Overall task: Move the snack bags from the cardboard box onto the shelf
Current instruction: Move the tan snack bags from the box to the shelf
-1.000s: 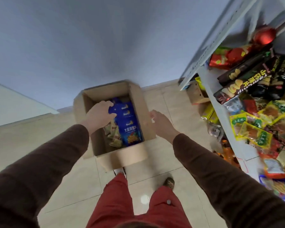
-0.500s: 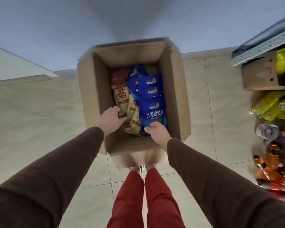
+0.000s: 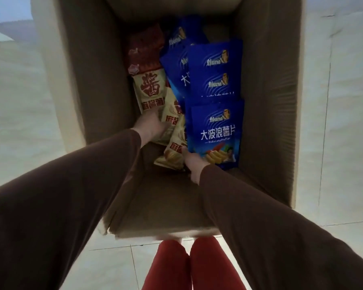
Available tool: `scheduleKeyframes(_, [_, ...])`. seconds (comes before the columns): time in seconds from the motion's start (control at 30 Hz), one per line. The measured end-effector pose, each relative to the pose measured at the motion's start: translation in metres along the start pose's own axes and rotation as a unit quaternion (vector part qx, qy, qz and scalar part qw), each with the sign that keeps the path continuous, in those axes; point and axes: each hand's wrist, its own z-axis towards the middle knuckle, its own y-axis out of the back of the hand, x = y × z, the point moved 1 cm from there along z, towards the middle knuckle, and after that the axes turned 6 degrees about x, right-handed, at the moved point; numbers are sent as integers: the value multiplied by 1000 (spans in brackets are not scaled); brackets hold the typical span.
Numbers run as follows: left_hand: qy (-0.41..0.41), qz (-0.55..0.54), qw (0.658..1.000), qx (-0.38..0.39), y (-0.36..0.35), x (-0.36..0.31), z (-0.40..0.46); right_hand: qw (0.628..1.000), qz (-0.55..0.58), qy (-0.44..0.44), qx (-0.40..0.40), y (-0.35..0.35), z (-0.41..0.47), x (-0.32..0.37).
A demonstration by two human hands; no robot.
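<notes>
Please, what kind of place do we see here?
Probably a shop or stockroom, though that is uncertain. A large cardboard box stands on a pale tiled floor and holds many identical blue snack bags beside beige ones. Both hands reach into it.

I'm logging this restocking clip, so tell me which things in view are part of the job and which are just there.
Part of the job:
brown cardboard box
blue crisp bags
beige snack bags
dark red bag
left hand
right hand

Just there:
pale tiled floor

Long dark-brown sleeves (image 3: 61, 206) on both arms; red trousers (image 3: 193, 266).
</notes>
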Motion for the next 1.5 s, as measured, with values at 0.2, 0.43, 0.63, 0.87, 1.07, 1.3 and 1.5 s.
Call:
scheduleKeyframes(0.2, [-16,-49,999,-10,-12,9,45,984,156,14,-81,-18,47,-14])
scheduleKeyframes(0.43, [28,-162,983,81,-16,14,43,949,308,24,-58,-35,36,-17])
scheduleKeyframes(0.63, [66,-267,958,81,16,10,-22,957,284,37,47,-32,-23,-25])
scheduleKeyframes(0.87, [32,-319,946,49,74,-44,-171,956,212,171,112,3,-194,-14])
scheduleKeyframes(1.07, [-70,-390,918,34,123,-144,-321,934,117,311,131,84,-374,0])
scheduleKeyframes(1.3, [-200,-358,906,102,120,-293,-493,884,70,458,69,196,-583,-46])
scheduleKeyframes(1.5, [-313,-246,906,143,66,-418,-610,845,112,517,-75,291,-696,-143])
